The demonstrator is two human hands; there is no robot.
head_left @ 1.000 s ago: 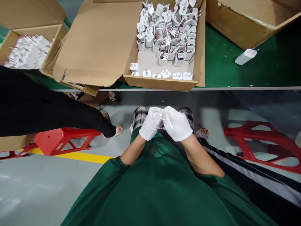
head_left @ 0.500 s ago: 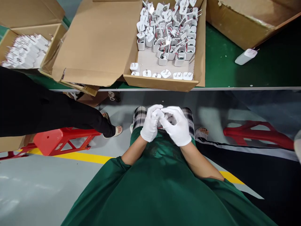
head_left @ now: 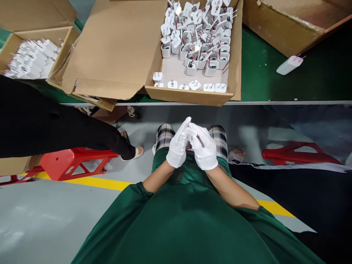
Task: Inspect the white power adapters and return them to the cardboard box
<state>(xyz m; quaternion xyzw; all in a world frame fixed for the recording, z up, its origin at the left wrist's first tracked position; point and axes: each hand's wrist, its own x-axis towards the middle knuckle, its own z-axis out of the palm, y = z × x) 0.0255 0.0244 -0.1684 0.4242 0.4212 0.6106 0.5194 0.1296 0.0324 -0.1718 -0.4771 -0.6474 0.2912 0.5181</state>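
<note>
Both my hands wear white gloves and meet above my lap. Between them is a small white plug adapter [head_left: 190,134], partly covered by the fingers. My left hand [head_left: 177,146] presses it from the left, its fingers pointing up. From the right, my right hand [head_left: 204,148] closes its fingers round the adapter. On the table ahead, a cardboard box [head_left: 189,96] holds many white adapter housings [head_left: 192,68] with wires and pronged caps. Several pronged adapters [head_left: 194,85] stand along the box's near side.
A smaller box [head_left: 63,55] of white adapters is at the left. One adapter [head_left: 289,65] lies on the green table [head_left: 264,86], near another box [head_left: 283,33]. Red stools [head_left: 57,163] and people's legs [head_left: 90,132] flank me.
My left fingers have straightened upward, and my right hand has shifted slightly left and turned round the adapter. The dark-clothed leg at the right has moved.
</note>
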